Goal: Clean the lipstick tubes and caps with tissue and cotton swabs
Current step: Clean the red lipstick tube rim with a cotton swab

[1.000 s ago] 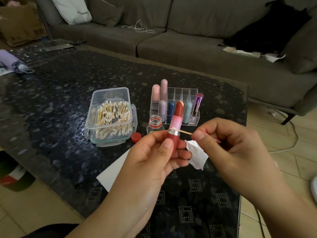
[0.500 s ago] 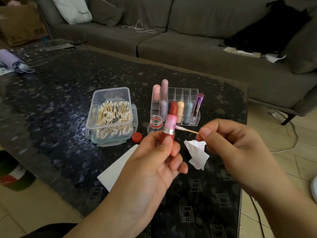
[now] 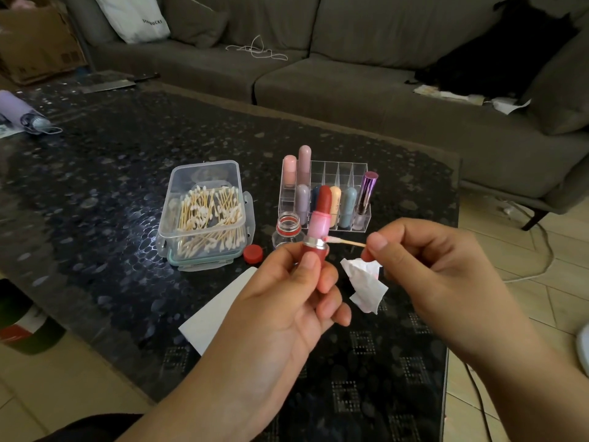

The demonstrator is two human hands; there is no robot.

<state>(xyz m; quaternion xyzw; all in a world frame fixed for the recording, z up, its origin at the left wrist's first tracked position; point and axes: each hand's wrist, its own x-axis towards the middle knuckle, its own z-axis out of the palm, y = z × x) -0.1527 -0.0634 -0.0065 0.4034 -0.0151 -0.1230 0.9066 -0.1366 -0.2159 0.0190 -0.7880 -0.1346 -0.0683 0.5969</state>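
A clear box of cotton swabs [image 3: 204, 215] is sitting open on the dark patterned counter [image 3: 95, 173], with a red bottle cap [image 3: 253, 253] lying just beside it and a small open bottle [image 3: 287, 231] standing next to that. A white tissue sheet [image 3: 216, 311] is lying flat near the counter's front edge. The left hand [image 3: 287, 301] is gripping the base of an uncapped red lipstick [image 3: 318, 224], holding it upright above the counter. Behind it, a clear organizer [image 3: 341, 183] is holding several capped lipsticks. The right hand [image 3: 439, 275] is pinching a cotton swab [image 3: 344, 241], its tip touching the lipstick's silver collar, while also holding a crumpled tissue [image 3: 366, 282].
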